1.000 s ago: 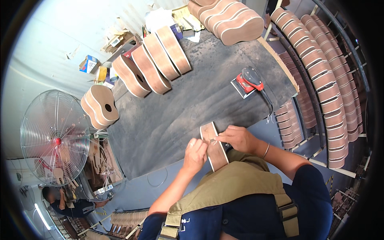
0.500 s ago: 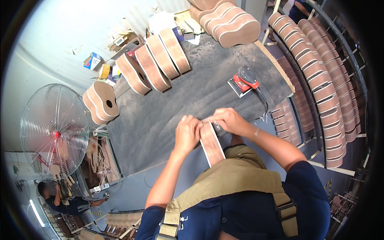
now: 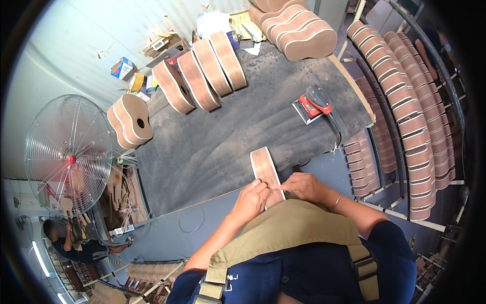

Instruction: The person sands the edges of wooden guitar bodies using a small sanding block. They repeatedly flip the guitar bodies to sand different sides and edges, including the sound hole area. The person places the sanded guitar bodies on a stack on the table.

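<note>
In front of my apron, a small wooden guitar body (image 3: 264,167) with pale edge strips stands on edge, its narrow side turned up. Its far end rests over the black-covered workbench (image 3: 212,147); the near end disappears at my apron. My left hand (image 3: 249,200) is closed at the body's left edge, fingertips pressed onto the side. From the right, my right hand (image 3: 308,187) comes in with its fingers pinched together at the opposite edge. Whatever lies in that pinch, if anything, is too small to make out.
A red-and-black power sander (image 3: 312,103) lies on the bench at the right, its cord trailing off. Several guitar bodies (image 3: 202,73) line the back, more (image 3: 298,33) are stacked farther right. A large fan (image 3: 71,157) stands left; racks of bodies (image 3: 405,116) stand right.
Both hands have moved from the guitar body's far end back toward my apron, uncovering that end. The view has shifted slightly.
</note>
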